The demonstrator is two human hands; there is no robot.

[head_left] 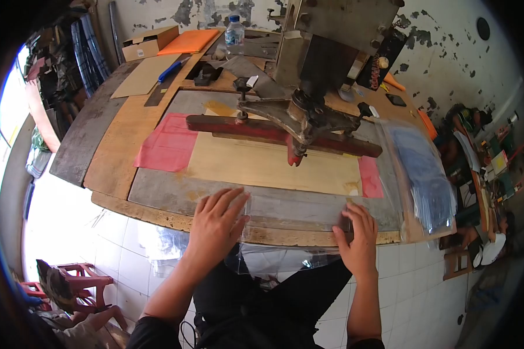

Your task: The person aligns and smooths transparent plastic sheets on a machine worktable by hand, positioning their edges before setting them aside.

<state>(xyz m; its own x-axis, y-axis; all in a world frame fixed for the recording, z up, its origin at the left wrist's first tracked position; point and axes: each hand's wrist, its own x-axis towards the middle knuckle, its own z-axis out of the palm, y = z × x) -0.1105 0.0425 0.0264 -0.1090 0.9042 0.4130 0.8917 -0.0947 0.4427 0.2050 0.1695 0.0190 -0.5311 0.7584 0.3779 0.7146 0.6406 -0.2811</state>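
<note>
A clear plastic sheet [291, 222] spans the gap between my two hands, lying across the front of the grey metal plate and its wooden edge. My left hand [216, 224] grips the sheet's left side, fingers fairly straight and thumb at the edge. At the right side, my right hand [360, 239] holds the sheet with bent fingers and thumb. Just beyond lies a cream-coloured board [262, 166] with pink pieces [167, 142] at its ends. Above it hangs the press's dark red bar [244, 129]. More clear plastic hangs below the table edge; its connection to the sheet is unclear.
A stack of clear bluish plastic sheets [422, 174] lies at the table's right. Toward the back are a water bottle [234, 36], a cardboard box [151, 44], an orange packet [189, 42] and a blue cutter [170, 70]. Other people sit at both sides.
</note>
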